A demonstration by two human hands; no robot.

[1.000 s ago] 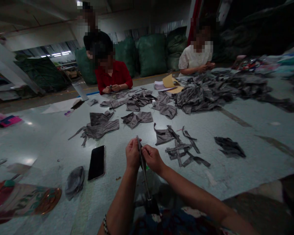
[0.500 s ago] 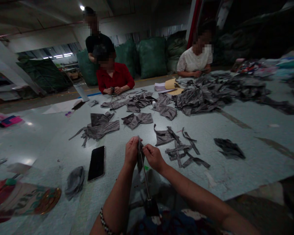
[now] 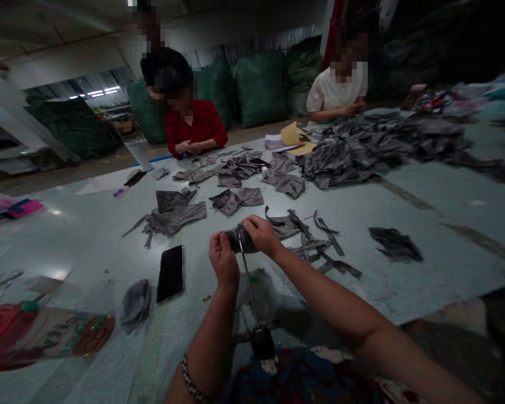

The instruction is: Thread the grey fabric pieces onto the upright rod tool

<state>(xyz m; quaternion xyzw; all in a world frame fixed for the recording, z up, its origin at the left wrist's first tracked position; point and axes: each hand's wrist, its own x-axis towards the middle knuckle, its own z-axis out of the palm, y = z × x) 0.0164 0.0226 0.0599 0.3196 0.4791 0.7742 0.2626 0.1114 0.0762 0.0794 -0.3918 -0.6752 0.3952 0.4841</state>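
Observation:
A small piece of dark grey fabric [image 3: 248,242] is stretched between my two hands above the table. My left hand [image 3: 224,262] pinches its left end. My right hand [image 3: 261,233] grips the upper right part, fingers closed. The tip of a thin metal rod [image 3: 249,289] meets the cloth between the hands; whether it goes inside the fabric I cannot tell. From there the rod slants down to a black base [image 3: 262,341] close to my body. Grey fabric strips [image 3: 309,247] lie just beyond my right hand.
A phone [image 3: 170,274], a crumpled grey cloth [image 3: 136,303] and a clear jar with a red lid [image 3: 46,335] lie to the left. A large grey fabric heap [image 3: 353,154] covers the back right. A person in red [image 3: 200,129] and another in white [image 3: 340,94] sit opposite.
The fabric has turned from hanging upright to being spread sideways between my hands. My right hand has moved up, and my left hand slightly down. The person in red has brought their hands together.

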